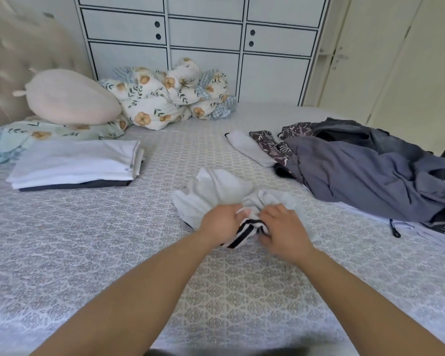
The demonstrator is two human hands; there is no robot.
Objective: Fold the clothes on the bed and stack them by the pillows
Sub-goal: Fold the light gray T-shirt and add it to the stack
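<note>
Gripping: left hand (222, 222) and right hand (283, 227), fingers curled into bunched white garment (216, 191), mid-bed (88, 253).
Lie: bulk away from fingers, striped trim (244, 231) between hands.
Nearer stack (75, 163): left hand.
Waiting: unfolded pile (357, 176), right.

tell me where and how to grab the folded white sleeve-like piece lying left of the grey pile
Take the long white folded garment at its far rounded end, the one with the dark edge, coming from the left over bare patterned bedspread. That end lies free and flat, while its near end seems tucked under the dark floral cloth and the grey-blue crumpled garment, so a grip there would likely drag the pile.
</note>
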